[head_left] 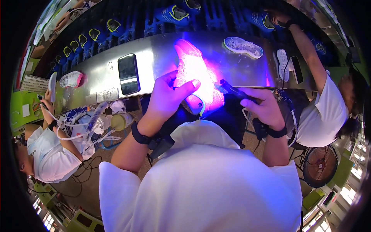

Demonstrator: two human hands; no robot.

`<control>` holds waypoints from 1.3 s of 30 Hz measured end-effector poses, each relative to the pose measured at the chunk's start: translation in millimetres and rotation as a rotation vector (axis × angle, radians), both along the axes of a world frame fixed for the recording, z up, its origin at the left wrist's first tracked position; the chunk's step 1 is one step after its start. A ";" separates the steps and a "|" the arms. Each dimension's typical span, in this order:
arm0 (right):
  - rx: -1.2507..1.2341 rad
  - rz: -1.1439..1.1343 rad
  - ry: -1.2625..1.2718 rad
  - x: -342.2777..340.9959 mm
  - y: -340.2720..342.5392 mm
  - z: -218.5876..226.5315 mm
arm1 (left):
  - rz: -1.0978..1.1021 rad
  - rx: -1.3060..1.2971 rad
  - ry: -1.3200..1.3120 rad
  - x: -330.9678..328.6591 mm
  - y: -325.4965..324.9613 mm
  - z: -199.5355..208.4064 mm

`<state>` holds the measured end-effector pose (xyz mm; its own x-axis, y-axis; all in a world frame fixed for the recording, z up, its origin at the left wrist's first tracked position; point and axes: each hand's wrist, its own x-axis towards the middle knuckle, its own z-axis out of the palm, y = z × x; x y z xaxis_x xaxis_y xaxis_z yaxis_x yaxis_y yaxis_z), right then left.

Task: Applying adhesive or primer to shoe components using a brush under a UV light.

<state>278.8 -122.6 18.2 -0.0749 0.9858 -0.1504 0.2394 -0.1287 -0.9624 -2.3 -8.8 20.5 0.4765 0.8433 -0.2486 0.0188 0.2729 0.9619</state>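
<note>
A shoe upper (193, 65) glows pink and white under violet light, its toe toward the bench's far side and its heel near me. My left hand (170, 92) grips it from the left, thumb across its near part. In my right hand (262, 104) is a dark-handled brush (235, 92), its bluish end against or close beside the shoe's right side; the glare hides whether they touch. A pale shoe sole (242, 47) rests on the metal bench, beyond and right of the shoe. To the left of my left hand lies a black phone (128, 74).
Blue shoes (94, 34) with yellow-green collars stand on a roller conveyor behind the metal bench (154, 46). Co-workers sit at left (50, 154) and right (317, 108), the right one reaching to the conveyor. A bottle (120, 121) is at left, a fan (320, 165) at right.
</note>
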 end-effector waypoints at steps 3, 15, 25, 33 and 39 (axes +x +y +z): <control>-0.041 0.013 -0.099 10.7 -8.9 12.4 | 0.001 0.076 0.029 8.3 0.5 -4.6; 0.065 -0.146 -0.277 14.6 -32.3 7.1 | 0.044 -0.381 -0.077 34.7 -2.4 -17.8; 0.223 -0.039 -0.525 12.2 -3.3 40.0 | 0.067 -0.674 -0.313 13.5 -12.0 -1.7; 0.230 0.012 -0.604 -11.9 21.6 56.3 | 0.031 -1.029 -0.559 -9.9 -7.1 -20.3; 0.198 -0.048 -0.339 -19.9 34.2 34.7 | -0.088 -1.345 -0.890 -20.0 -8.3 -26.4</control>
<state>258.9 -88.5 52.8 -0.0071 0.9994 0.0348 0.5465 0.0330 -0.8368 -22.2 -17.0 -6.0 0.8988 0.2180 -0.3802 -0.3258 0.9126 -0.2469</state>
